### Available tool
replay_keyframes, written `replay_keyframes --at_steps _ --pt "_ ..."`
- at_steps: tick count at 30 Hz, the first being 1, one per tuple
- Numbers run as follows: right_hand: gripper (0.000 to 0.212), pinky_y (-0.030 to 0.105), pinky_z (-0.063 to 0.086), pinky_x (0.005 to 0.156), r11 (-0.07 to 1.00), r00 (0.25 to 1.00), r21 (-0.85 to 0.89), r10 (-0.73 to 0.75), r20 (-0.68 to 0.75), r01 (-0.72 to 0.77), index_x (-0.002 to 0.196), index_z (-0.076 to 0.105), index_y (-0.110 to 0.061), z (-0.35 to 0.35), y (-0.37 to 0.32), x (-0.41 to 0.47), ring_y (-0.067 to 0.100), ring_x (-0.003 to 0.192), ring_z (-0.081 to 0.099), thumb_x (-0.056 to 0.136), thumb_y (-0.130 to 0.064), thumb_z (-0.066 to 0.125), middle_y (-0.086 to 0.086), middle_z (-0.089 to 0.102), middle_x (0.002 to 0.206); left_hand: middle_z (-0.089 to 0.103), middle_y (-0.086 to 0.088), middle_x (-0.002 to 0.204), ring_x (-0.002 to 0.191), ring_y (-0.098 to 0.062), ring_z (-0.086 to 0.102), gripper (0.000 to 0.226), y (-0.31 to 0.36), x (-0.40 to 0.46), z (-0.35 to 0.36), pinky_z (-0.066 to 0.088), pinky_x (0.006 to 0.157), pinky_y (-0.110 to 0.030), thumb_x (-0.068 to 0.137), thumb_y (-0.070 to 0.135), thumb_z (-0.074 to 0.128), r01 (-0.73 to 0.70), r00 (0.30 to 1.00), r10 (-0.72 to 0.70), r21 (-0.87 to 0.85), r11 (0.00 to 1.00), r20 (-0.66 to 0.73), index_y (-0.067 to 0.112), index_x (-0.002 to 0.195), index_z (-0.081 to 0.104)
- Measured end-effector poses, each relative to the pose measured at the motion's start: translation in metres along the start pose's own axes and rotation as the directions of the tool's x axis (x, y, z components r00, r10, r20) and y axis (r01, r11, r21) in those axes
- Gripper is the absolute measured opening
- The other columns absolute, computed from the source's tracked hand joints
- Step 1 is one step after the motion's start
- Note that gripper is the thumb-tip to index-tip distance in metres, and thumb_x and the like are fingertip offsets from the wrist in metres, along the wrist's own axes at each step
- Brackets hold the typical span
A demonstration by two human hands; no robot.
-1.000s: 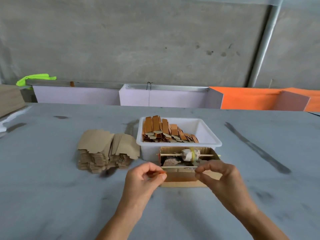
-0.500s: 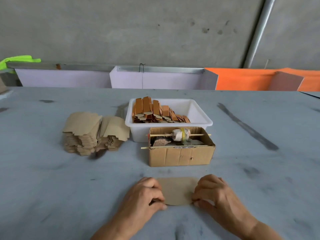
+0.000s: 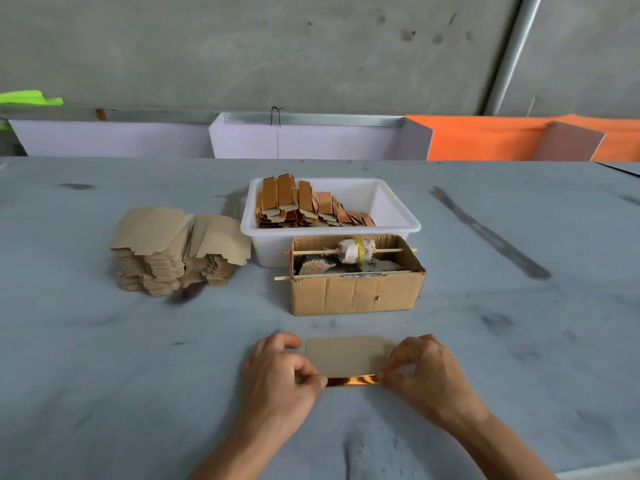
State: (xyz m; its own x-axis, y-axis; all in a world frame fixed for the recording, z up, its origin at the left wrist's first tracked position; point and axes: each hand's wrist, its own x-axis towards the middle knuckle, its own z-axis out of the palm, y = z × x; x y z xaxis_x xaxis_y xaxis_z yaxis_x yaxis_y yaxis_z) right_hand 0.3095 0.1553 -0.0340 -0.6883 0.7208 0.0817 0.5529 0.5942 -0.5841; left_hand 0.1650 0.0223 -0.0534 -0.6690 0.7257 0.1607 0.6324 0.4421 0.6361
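Right now the person's left hand [image 3: 280,372] and right hand [image 3: 429,375] are working at a flat brown card blank [image 3: 348,355], which is lying on the grey bench [image 3: 104,375] directly in front of them. Each grip is grasping the card: the left thumb and forefinger are pinching its near left corner, and the right ones are pinching its near right corner. The near edge is lifting enough that a shiny copper-orange strip [image 3: 351,380] of the underside is showing between the two hands. Just beyond the card, an open corrugated cardboard box [image 3: 356,296] is sitting with a thin wooden skewer [image 3: 391,251] lying across its top, carrying a white roll with a yellow band [image 3: 355,251]. Right behind the box, a white plastic tub [image 3: 398,216] is holding a leaning row of folded orange-brown card pieces [image 3: 301,206]. To the left of the tub, a tall stack of brown card blanks [image 3: 173,251] is standing, slightly fanned at the top. Along the far side, pale lilac panels [image 3: 311,140] and orange panels [image 3: 485,140] are standing before the concrete wall.
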Motion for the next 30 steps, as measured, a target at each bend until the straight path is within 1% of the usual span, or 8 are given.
replay_keyframes --at_steps 3,11,16,18,20,23,26,30 --pt "0.006 0.029 0.043 0.087 0.996 0.997 -0.05 0.079 0.009 -0.079 0.078 0.075 -0.024 0.001 -0.003 0.003 0.008 0.096 0.049 0.075 -0.026 0.07 -0.013 0.062 0.078 0.04 0.024 0.104 0.112 -0.004 0.036 0.031 0.001 0.004 0.003 0.019 0.086 -0.018 0.07 0.033 0.075 0.105 0.994 -0.105 0.036 0.994 -0.007 0.034 0.047 0.054" --pt "0.007 0.033 0.047 0.085 0.972 0.973 -0.033 0.232 0.017 -0.232 0.07 0.071 -0.013 0.001 -0.005 0.008 0.02 0.089 0.057 0.072 -0.02 0.074 0.0 0.067 0.079 0.037 0.021 0.105 0.115 -0.01 0.032 0.03 0.002 0.006 0.008 0.016 0.082 -0.024 0.059 0.034 0.08 0.254 0.962 -0.251 0.016 0.967 -0.111 0.03 0.05 0.051" --pt "0.036 0.042 0.045 0.084 0.95 0.975 0.253 0.207 -0.082 -0.181 0.049 0.056 -0.032 0.008 0.001 -0.012 0.019 0.082 0.053 0.063 -0.013 0.083 -0.01 0.058 0.064 0.044 0.017 0.101 0.111 -0.014 0.038 0.033 0.002 -0.001 0.005 0.02 0.086 -0.026 0.06 0.033 0.083 0.216 0.966 -0.214 0.002 0.976 -0.145 0.039 0.054 0.051" --pt "0.038 0.041 0.041 0.082 0.973 0.98 0.208 0.13 -0.154 -0.096 0.051 0.058 -0.036 0.013 0.004 -0.017 0.017 0.087 0.05 0.064 -0.01 0.083 -0.014 0.059 0.068 0.049 0.016 0.094 0.105 -0.016 0.045 0.028 0.008 -0.005 0.005 0.02 0.083 -0.026 0.064 0.026 0.081 0.129 0.976 -0.118 0.052 0.99 -0.184 0.038 0.055 0.058" --pt "0.031 0.04 0.041 0.076 0.995 0.972 0.094 -0.003 -0.234 0.025 0.057 0.066 -0.031 0.017 0.002 -0.02 0.019 0.086 0.049 0.064 -0.006 0.082 -0.015 0.057 0.069 0.056 0.013 0.081 0.087 -0.02 0.054 0.023 0.013 -0.009 0.008 0.023 0.075 -0.029 0.063 0.009 0.075 -0.109 0.97 0.142 0.169 0.98 -0.199 0.029 0.055 0.067" --pt "0.021 0.038 0.043 0.063 0.956 0.91 -0.201 -0.272 -0.314 0.216 0.057 0.07 -0.022 0.018 -0.001 -0.023 0.026 0.076 0.055 0.061 -0.003 0.077 -0.008 0.058 0.066 0.055 0.005 0.062 0.066 -0.019 0.053 0.014 0.021 -0.017 0.011 0.029 0.069 -0.031 0.058 0.009 0.058 -0.417 0.851 0.504 0.394 0.819 -0.149 0.018 0.05 0.064" --pt "0.017 0.033 0.035 0.068 0.814 0.838 -0.497 -0.474 -0.27 0.3 0.051 0.064 -0.018 0.018 -0.01 -0.026 0.028 0.074 0.062 0.059 -0.005 0.057 -0.003 0.059 0.062 0.051 0.0 0.055 0.056 -0.022 0.054 0.022 0.024 -0.021 0.011 0.03 0.064 -0.031 0.062 0.014 0.044 -0.462 0.821 0.567 0.501 0.732 -0.07 0.016 0.045 0.058" --pt "0.019 0.029 0.041 0.055 0.775 0.831 -0.516 -0.521 -0.195 0.365 0.051 0.061 -0.019 0.032 -0.021 -0.031 0.02 0.056 0.058 0.064 -0.014 0.048 -0.002 0.055 0.056 0.05 0.0 0.053 0.052 -0.02 0.054 0.022 0.028 -0.024 0.014 0.044 0.051 -0.028 0.061 0.013 0.043 -0.493 0.812 0.584 0.534 0.687 -0.002 0.018 0.042 0.053"
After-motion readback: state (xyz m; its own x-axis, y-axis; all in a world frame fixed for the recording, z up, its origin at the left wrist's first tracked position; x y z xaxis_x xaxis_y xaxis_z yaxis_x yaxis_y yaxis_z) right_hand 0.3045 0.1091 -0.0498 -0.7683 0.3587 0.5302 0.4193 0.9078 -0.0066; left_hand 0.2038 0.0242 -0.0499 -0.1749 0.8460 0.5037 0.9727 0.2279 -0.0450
